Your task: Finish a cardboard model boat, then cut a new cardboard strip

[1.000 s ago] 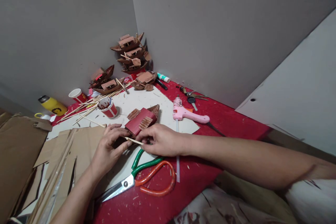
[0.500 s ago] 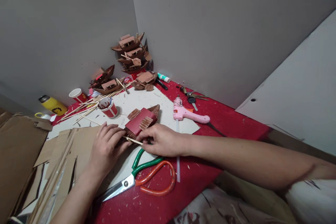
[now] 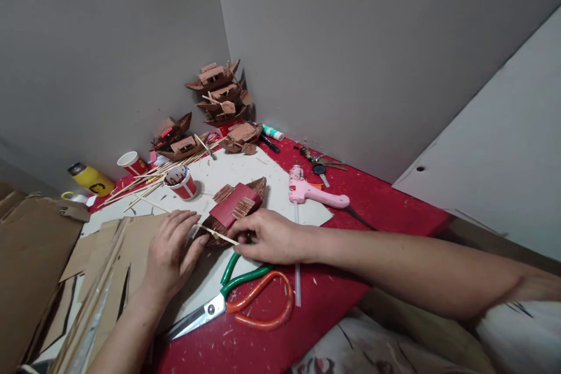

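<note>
My right hand (image 3: 274, 236) pinches the near end of a thin wooden stick (image 3: 221, 236) between thumb and fingers. The stick runs left past my left hand (image 3: 175, 248), whose fingers are stretched out with the thumb apart. Behind the stick sits a small brown model boat (image 3: 260, 187) with a red block-shaped cabin (image 3: 228, 204) and ribbed brown pieces on it; its near end is partly hidden by my right hand. Just below my right hand lie scissors (image 3: 210, 308) with green and orange handles.
A pink glue gun (image 3: 318, 193) lies to the right, near keys (image 3: 321, 169). Paint-stained (image 3: 182, 184) and plain paper cups (image 3: 131, 162), loose sticks (image 3: 131, 187) and a yellow bottle (image 3: 92, 180) stand or lie left. Finished-looking boats (image 3: 219, 93) are stacked at the back; cardboard (image 3: 39, 269) fills the left.
My left hand has shifted slightly left and its thumb has spread from the fingers, showing more of the stick. My right hand keeps its pinch in nearly the same place.
</note>
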